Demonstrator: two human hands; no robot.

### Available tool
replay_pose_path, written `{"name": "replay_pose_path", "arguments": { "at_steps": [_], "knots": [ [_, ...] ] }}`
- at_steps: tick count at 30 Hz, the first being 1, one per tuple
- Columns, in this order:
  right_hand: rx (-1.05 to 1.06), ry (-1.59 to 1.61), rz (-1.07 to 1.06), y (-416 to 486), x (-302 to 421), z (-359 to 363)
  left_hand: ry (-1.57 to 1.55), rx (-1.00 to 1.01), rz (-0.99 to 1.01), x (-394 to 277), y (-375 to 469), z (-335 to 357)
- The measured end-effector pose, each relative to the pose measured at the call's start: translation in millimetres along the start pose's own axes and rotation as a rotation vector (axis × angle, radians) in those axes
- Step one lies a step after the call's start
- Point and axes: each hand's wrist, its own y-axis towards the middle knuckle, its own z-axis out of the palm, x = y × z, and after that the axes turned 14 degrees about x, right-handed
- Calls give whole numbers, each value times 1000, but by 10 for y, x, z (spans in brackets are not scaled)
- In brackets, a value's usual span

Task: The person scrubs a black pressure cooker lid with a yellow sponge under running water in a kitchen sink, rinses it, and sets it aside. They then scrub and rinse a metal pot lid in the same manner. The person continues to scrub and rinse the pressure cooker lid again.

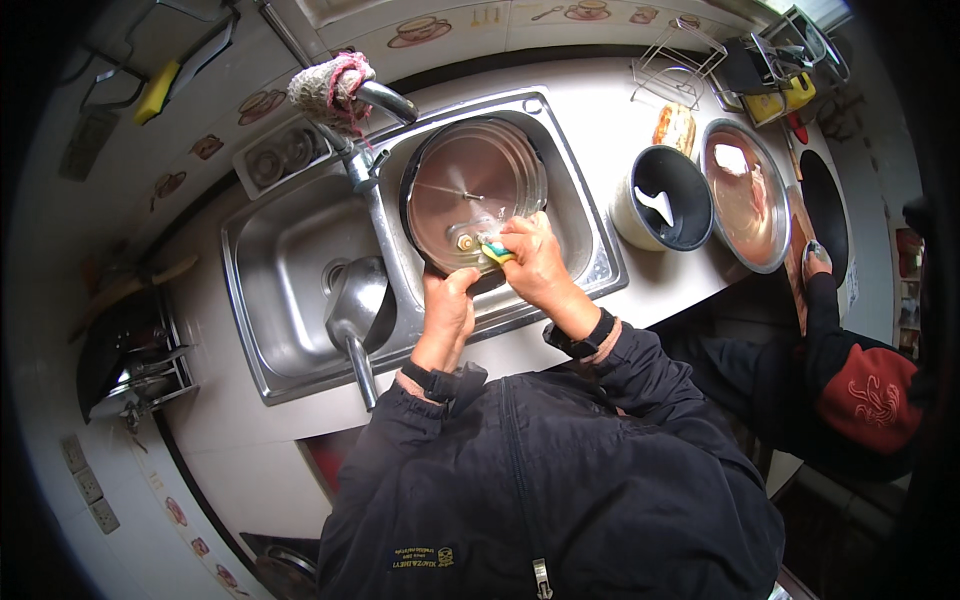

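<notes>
In the right basin of a double steel sink (616, 279) lies a round metal lid or pan part (450, 180), with a small knob or bolt near its middle and wet fittings towards its near edge. A dark round rim shows around it. My left hand (448, 304) grips its near edge, the thumb on top and the fingers hidden beneath. In my right hand (534, 259) is a yellow and green sponge (496, 251), pressed on the surface beside a brass-coloured nut (465, 242). A faucet wrapped in cloth (330, 90) stands behind the sink.
A steel ladle-like vessel (364, 300) rests in the left basin. Right of the sink stand a dark-lined pot (671, 199) holding a white scoop and a steel bowl (742, 195) of liquid. A co-worker's hand (816, 259) is at the far right, near a wooden board (799, 247).
</notes>
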Motion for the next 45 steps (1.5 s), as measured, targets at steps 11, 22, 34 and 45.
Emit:
{"name": "replay_pose_path", "arguments": {
  "at_steps": [11, 22, 34, 45],
  "knots": [
    [45, -115, 54, 84, 44, -181, -25, 18, -48, 32, 2, -13],
    [-45, -25, 52, 130, 126, -83, -72, 24, -149, -1, -2, -92],
    [-4, 84, -73, 192, 308, 32, -103, 107, -227, -55, -27, -60],
    [149, -77, 65, 181, 353, -206, -110, 92, -196, -32, -76, -127]
  ]
}}
